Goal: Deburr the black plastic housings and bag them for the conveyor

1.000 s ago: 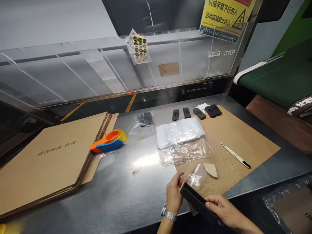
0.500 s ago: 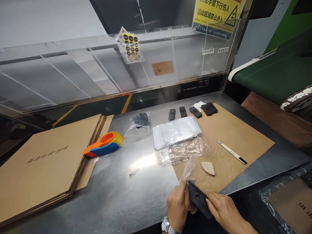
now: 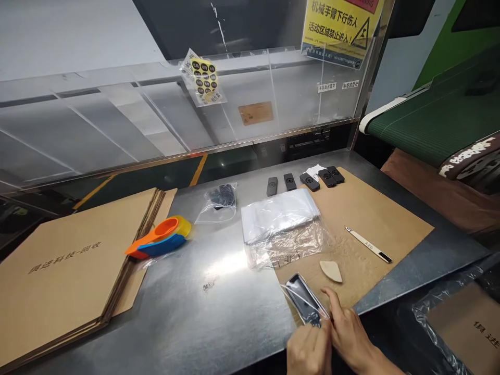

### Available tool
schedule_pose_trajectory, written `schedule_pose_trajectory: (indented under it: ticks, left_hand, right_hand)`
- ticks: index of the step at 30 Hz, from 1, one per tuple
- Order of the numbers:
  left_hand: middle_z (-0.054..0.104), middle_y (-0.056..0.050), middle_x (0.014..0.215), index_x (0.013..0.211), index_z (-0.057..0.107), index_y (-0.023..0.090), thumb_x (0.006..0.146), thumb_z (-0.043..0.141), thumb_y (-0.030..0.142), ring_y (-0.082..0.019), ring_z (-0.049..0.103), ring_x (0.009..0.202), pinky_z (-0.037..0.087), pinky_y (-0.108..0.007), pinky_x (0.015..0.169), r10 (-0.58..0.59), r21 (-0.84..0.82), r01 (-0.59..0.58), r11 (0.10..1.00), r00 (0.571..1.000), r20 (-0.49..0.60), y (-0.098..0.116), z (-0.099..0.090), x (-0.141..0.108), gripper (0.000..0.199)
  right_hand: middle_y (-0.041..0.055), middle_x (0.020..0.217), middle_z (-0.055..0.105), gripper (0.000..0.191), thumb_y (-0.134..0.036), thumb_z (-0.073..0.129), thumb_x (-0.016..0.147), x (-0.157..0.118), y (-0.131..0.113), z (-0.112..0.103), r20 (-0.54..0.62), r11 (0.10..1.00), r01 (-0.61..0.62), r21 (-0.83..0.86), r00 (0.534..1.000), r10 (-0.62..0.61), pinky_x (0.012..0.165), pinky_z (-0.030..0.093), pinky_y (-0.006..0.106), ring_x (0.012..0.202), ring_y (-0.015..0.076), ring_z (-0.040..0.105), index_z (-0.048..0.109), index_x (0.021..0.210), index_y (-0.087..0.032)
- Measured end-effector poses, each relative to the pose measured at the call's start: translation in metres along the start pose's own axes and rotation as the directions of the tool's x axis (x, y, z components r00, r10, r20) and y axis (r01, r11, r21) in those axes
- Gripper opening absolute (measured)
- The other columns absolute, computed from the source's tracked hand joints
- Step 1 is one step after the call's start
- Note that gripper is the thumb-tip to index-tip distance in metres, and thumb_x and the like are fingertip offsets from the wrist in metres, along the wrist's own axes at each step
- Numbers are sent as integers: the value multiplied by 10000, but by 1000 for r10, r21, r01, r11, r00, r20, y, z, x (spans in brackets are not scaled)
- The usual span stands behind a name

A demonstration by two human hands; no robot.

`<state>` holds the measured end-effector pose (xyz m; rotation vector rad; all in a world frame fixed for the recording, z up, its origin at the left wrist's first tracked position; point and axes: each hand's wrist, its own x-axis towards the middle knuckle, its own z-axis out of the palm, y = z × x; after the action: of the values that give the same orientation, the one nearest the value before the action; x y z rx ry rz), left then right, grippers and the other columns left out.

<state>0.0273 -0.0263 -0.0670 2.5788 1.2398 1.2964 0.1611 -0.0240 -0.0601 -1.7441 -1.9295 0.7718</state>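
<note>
A black rectangular plastic case [image 3: 300, 295], hollow side up with a pale rim, is tilted over the near edge of the table. Clear film seems to lie around it, with light streaks across its opening. My left hand [image 3: 310, 350] has its fingers closed on the near end of the case. At its near right corner, my right hand [image 3: 349, 330] pinches low down, with one finger stretched along the side. The fingertips overlap, so the exact grip is partly hidden. A beige wedge-shaped pad [image 3: 331, 272] lies just beyond, near a pair of tweezers [image 3: 367, 244].
A stack of clear bags [image 3: 279, 216] lies partly on a cardboard sheet [image 3: 375, 208]. Several black cases [image 3: 310, 181] line the back. Left are a bagged dark item [image 3: 222, 197], an orange-and-blue tape dispenser [image 3: 162, 237] and stacked cardboard [image 3: 74, 265]. A green conveyor [image 3: 441, 125] runs at right.
The black case has turned from its closed outer face to its hollow side and moved up and left. My left hand has shifted right and lower; the view has moved slightly.
</note>
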Motion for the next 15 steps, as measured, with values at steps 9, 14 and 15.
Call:
schedule_pose_trajectory:
  ticks: [9, 14, 15]
  left_hand:
    - [656, -26, 667, 964, 591, 179, 866, 458, 168, -129, 611, 560, 469, -207, 519, -190, -111, 206, 972, 972, 137, -14, -50, 61, 166]
    - [674, -6, 644, 873, 635, 223, 860, 480, 255, -120, 615, 506, 490, -194, 511, -240, -295, 253, 922, 967, 79, 12, -52, 103, 160]
    - [675, 1, 635, 862, 645, 238, 851, 492, 269, -122, 613, 491, 491, -196, 502, -233, -297, 241, 924, 971, 60, 20, -48, 109, 156]
  right_hand:
    - [24, 739, 647, 193, -251, 427, 876, 14, -35, -75, 47, 959, 137, 248, 987, -153, 612, 410, 244, 665, 156, 603, 610, 926, -214]
    - [-76, 500, 488, 331, -486, 555, 776, 2, -18, -86, 139, 341, -201, 918, 970, 198, 385, 270, 154, 379, 49, 360, 566, 893, -176]
    - [-86, 468, 453, 387, -552, 513, 781, -2, -12, -80, 143, 250, -218, 943, 947, 287, 366, 241, 151, 349, 41, 322, 559, 841, -173]
